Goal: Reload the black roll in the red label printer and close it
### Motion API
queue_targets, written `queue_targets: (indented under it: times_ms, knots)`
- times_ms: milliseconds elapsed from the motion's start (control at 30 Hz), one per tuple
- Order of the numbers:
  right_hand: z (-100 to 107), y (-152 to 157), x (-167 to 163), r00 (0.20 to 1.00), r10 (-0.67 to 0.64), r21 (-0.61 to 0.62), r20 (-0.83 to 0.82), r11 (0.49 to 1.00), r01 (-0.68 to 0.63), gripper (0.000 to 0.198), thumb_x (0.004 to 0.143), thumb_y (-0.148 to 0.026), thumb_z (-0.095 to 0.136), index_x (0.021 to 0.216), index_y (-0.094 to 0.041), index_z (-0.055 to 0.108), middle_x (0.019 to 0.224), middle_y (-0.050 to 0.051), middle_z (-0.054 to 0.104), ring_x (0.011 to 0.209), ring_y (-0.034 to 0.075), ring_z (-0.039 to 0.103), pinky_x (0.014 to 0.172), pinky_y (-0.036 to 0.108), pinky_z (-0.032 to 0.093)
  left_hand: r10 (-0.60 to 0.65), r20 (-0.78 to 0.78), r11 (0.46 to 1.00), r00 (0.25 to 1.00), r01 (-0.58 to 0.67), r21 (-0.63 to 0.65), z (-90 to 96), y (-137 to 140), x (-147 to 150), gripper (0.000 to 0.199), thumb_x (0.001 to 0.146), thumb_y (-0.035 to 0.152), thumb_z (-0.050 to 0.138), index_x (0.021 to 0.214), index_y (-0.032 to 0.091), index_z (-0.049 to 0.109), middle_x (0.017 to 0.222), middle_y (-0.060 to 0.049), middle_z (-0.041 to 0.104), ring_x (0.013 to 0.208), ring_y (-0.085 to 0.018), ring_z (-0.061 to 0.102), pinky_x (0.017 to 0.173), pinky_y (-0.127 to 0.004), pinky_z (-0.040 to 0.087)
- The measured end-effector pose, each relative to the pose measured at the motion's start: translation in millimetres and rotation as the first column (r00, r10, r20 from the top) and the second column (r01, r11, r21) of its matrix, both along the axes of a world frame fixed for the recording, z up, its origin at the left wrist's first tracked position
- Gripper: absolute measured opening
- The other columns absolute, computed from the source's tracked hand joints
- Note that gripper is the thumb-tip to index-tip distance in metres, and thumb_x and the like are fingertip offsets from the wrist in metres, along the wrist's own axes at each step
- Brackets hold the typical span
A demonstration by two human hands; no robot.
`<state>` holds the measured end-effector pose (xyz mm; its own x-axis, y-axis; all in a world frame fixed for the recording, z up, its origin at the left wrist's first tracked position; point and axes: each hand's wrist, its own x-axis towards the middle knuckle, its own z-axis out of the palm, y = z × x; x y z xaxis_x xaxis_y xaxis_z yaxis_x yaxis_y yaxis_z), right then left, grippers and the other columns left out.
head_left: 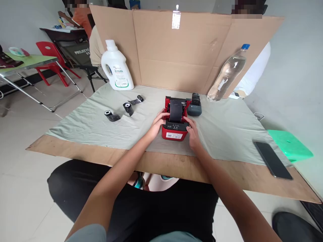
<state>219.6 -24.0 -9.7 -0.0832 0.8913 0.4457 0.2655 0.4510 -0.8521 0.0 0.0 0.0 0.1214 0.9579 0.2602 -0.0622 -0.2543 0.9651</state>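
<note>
In my head view, the red printer [175, 126] sits lid-open on the cloth [101, 131], its long axis running away from me, label [174, 135] end towards me. My left hand [156, 123] and right hand [192, 132] clasp its two sides. The black strip [176, 111] covers much of its inside; my palms' undersides are hidden.

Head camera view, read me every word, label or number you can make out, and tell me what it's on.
"PROJEEYO", roughly, on the dark chair back; its end and the line below are unclear.
White jug: label print too small to read.
Red device: front label and top panel markings too small to read.
Sticker on the cardboard: dark print, too blurred to read.
</note>
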Motion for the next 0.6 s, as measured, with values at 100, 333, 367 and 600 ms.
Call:
queue_targets:
  times_ms: [100, 333, 367, 600]
  knots:
    - [0.8, -0.2, 0.2, 1.0, -0.001, 0.004, 0.014, 1.0, 0.001, 0.05, 0.094, -0.033, 0.042, 0.14, -0.024, 0.06, 0.142, 0.012, 0.053, 0.138, 0.028, 0.048, 0.121, 0.051, 0.037, 0.037, -0.231, 0.998, 0.972, -0.022, 0.066, 3.1, -2.9, -5.6, 0.036, 0.083, 0.031, 0.05, 0.11, 0.022, 0.071, 0.172, -0.003, 0.03, 0.162, -0.029, 0.019, 0.133, -0.045, 0.018]
    - [4.1, -1.1, -0.7, 1.0, -0.009, 0.031, 0.028, 1.0, 0.008, 0.047, 0.095, -0.033, 0.043, 0.137, -0.025, 0.061, 0.14, 0.012, 0.055, 0.135, 0.028, 0.05, 0.121, 0.053, 0.037, 0.038, -0.359, 0.941, 0.933, 0.088, 0.327, 39.3, 1.4, -17.9, 0.027, 0.091, 0.031, 0.05, 0.079, 0.022, 0.072, 0.122, -0.008, 0.073, 0.125, -0.027, 0.061, 0.117, -0.045, 0.042]
    - [4.4, -1.2, -0.7, 1.0, -0.012, 0.03, 0.027, 1.0, 0.011, 0.047, 0.095, -0.032, 0.043, 0.137, -0.026, 0.062, 0.139, 0.012, 0.055, 0.135, 0.028, 0.051, 0.121, 0.053, 0.037, 0.002, -0.387, 0.946, 0.922, 0.124, 0.301, 46.6, 6.5, -18.7, 0.027, 0.091, 0.032, 0.051, 0.077, 0.021, 0.071, 0.108, -0.008, 0.075, 0.112, -0.026, 0.066, 0.109, -0.042, 0.047]
    - [1.4, 0.9, 2.0, 1.0, -0.005, 0.004, 0.018, 1.0, 0.005, 0.046, 0.094, -0.034, 0.044, 0.135, -0.025, 0.061, 0.138, 0.012, 0.054, 0.136, 0.027, 0.05, 0.122, 0.051, 0.036, -0.245, -0.804, 0.894, 0.541, 0.447, 0.028, 89.9, 51.2, 0.8, 0.016, 0.074, 0.025, 0.058, 0.073, 0.018, 0.071, 0.087, -0.006, 0.075, 0.082, -0.021, 0.067, 0.076, -0.029, 0.049]
